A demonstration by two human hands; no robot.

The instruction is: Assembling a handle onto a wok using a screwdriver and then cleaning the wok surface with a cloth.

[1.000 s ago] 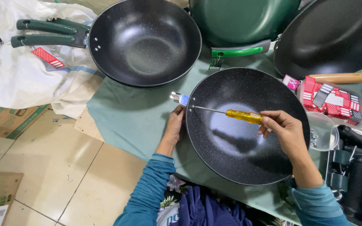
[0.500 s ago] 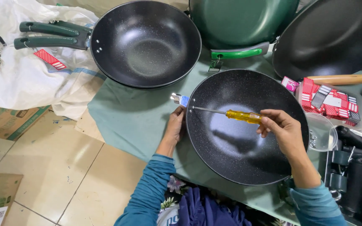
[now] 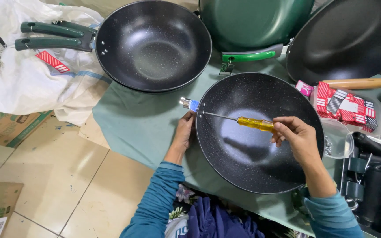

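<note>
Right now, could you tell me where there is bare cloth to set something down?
Bare green cloth lies left of the near pan, below the far pan. The right side is crowded: red packets, clear cup, black parts.

The pan (image 3: 256, 136) lies on the bench (image 3: 142, 128) before you, with the screwdriver (image 3: 243, 121) across its inside. Behind it to the left sits a second pan (image 3: 153, 44). To its right stands a clear bowl (image 3: 338, 141), boxes (image 3: 347, 105) behind that.
</note>
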